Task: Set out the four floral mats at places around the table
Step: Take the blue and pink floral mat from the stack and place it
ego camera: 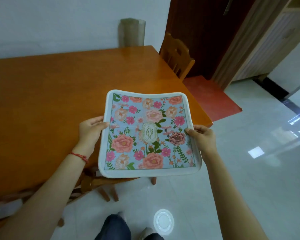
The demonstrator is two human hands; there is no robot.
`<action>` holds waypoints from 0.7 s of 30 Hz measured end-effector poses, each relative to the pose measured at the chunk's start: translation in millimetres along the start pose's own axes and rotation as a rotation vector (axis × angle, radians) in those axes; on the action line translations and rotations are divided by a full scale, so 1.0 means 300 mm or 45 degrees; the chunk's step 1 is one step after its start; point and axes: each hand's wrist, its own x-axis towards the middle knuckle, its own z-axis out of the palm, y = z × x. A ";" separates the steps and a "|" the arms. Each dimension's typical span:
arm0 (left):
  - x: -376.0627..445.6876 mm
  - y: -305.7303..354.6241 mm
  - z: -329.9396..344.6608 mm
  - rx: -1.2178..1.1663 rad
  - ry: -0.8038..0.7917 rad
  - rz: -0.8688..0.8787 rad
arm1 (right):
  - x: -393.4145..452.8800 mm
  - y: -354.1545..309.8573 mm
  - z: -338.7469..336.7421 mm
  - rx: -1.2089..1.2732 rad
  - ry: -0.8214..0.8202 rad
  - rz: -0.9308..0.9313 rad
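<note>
A floral mat with pink and peach flowers on pale blue and a white border is held flat in the air over the near right corner of the orange wooden table. My left hand grips its left edge and my right hand grips its right edge. Whether more mats lie under the top one I cannot tell. No other mat shows on the table.
A wooden chair stands at the table's far right end, with a red mat on the floor beside it. Another chair is tucked under the near edge. A roll of mesh leans on the wall. The floor is glossy tile.
</note>
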 end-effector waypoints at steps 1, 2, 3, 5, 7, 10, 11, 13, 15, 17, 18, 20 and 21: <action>0.008 0.001 0.007 0.002 0.014 -0.004 | 0.019 -0.001 0.003 -0.013 -0.016 -0.001; 0.018 0.001 0.013 0.003 0.028 -0.006 | 0.038 -0.001 0.008 -0.020 -0.029 -0.002; 0.031 -0.001 0.020 0.003 0.040 -0.007 | 0.060 -0.002 0.016 -0.018 -0.038 0.000; 0.063 -0.004 0.034 0.005 0.053 -0.009 | 0.106 -0.005 0.031 -0.016 -0.050 0.007; 0.105 -0.005 0.049 0.012 0.051 -0.017 | 0.151 -0.008 0.048 -0.015 -0.056 0.033; 0.175 -0.006 0.066 0.021 0.046 -0.045 | 0.222 -0.011 0.080 -0.037 -0.076 0.069; 0.198 -0.006 0.070 0.024 0.050 -0.051 | 0.247 -0.018 0.092 -0.056 -0.089 0.071; 0.247 -0.002 0.075 0.032 0.059 -0.053 | 0.303 -0.035 0.125 -0.077 -0.108 0.062; 0.298 -0.004 0.072 0.035 0.068 -0.058 | 0.354 -0.046 0.169 -0.079 -0.125 0.056; 0.345 -0.011 0.063 0.035 0.087 -0.074 | 0.399 -0.050 0.213 -0.091 -0.149 0.061; 0.367 -0.016 0.056 0.033 0.100 -0.084 | 0.419 -0.048 0.234 -0.103 -0.162 0.062; 0.407 -0.029 0.042 0.034 0.122 -0.096 | 0.457 -0.041 0.273 -0.127 -0.185 0.059; 0.424 -0.037 0.036 0.042 0.127 -0.102 | 0.473 -0.037 0.292 -0.138 -0.196 0.059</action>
